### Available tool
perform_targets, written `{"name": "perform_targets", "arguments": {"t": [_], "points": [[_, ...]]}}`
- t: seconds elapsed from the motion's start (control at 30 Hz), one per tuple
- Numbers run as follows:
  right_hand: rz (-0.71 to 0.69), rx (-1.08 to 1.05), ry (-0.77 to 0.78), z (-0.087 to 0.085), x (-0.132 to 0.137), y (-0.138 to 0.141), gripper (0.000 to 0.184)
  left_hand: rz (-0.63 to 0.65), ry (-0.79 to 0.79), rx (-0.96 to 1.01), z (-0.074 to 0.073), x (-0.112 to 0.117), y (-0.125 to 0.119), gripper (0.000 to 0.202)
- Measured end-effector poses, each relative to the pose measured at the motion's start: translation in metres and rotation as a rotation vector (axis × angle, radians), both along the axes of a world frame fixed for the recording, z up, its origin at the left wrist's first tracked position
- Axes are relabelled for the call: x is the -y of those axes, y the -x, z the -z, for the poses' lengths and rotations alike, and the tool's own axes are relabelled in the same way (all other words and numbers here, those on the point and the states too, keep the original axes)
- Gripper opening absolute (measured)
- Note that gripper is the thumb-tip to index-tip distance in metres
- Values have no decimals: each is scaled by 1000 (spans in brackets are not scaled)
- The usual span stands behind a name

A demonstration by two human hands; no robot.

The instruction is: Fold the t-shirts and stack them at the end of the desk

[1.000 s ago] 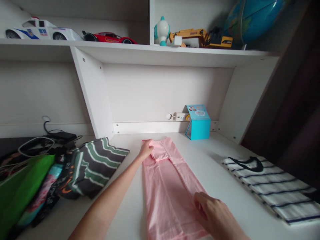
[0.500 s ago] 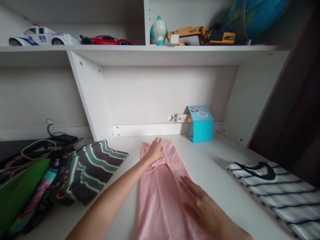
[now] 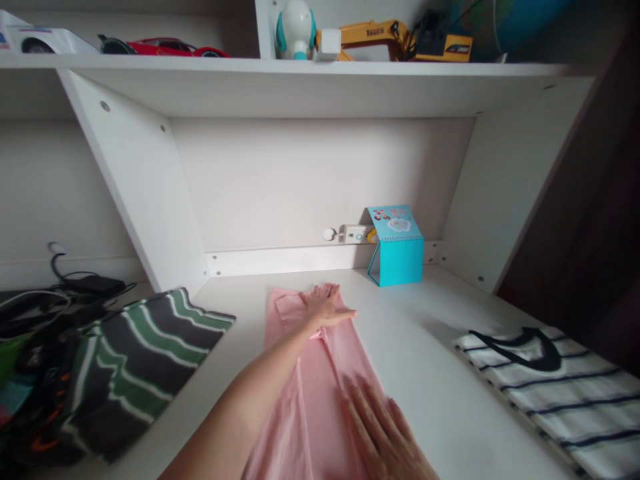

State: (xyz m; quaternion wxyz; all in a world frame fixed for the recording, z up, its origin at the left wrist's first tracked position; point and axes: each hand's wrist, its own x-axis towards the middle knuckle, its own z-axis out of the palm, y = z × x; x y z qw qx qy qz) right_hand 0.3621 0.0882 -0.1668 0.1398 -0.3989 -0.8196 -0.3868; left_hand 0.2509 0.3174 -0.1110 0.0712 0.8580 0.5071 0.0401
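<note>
A pink garment (image 3: 320, 380) lies lengthwise on the white desk, its sides folded inward into a long strip. My left hand (image 3: 325, 310) rests with spread fingers on the garment's far end, the thumb pointing right. Closer to me, my right hand (image 3: 377, 427) lies flat along its right side, fingers stretched out. The garment's near end runs out of view at the bottom, and my left forearm covers part of its left edge.
Left of the garment lies a green-and-grey striped cloth (image 3: 150, 353) beside cables and a black adapter (image 3: 95, 285). A turquoise desk calendar (image 3: 400, 260) stands at the back near a socket (image 3: 355, 234). At right lies a folded striped shirt (image 3: 565, 393). Toys sit on the shelf (image 3: 320, 68) above.
My left hand has moved right across the garment's far end and its fingers have spread. My right hand has slid a little nearer and now lies flat. The view has shifted slightly.
</note>
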Motion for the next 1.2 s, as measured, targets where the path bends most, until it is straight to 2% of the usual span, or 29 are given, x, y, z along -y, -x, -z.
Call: {"name": "perform_targets", "arguments": {"t": [0.1, 0.23, 0.3, 0.37, 0.43, 0.57, 0.7, 0.8, 0.9, 1.0, 1.1, 1.2], "points": [[6, 19, -4, 0, -1, 0, 71, -1, 7, 9, 2, -2, -3, 86], [18, -12, 4, -2, 1, 1, 73, 19, 140, -42, -10, -4, -1, 83], [25, -13, 1, -2, 2, 1, 72, 27, 156, -63, -18, -5, 10, 80], [22, 1, -1, -2, 3, 1, 73, 6, 66, -53, -21, -7, 28, 74], [23, -2, 6, 0, 3, 0, 73, -49, -4, -46, -16, -9, 48, 70], [3, -70, 64, 3, 3, -2, 75, -133, -39, -47, 3, -12, 77, 68], [0, -134, 166, 2, 4, 0, 79, -142, -108, -26, 15, -13, 80, 70], [-7, -207, 238, -4, 8, 5, 86, -136, -100, -30, 15, -13, 78, 73], [25, -286, 417, -15, 16, 11, 84, -157, -87, -36, 11, -9, 77, 74], [124, -338, 681, -31, 25, 16, 73, -184, -110, -41, 1, 3, 74, 66], [199, -355, 856, -44, 31, 19, 70, -157, -93, 6, -18, 33, 73, 64], [207, -363, 875, -47, 32, 20, 71, 73, -11, 79, -43, 90, 86, 66]]}}
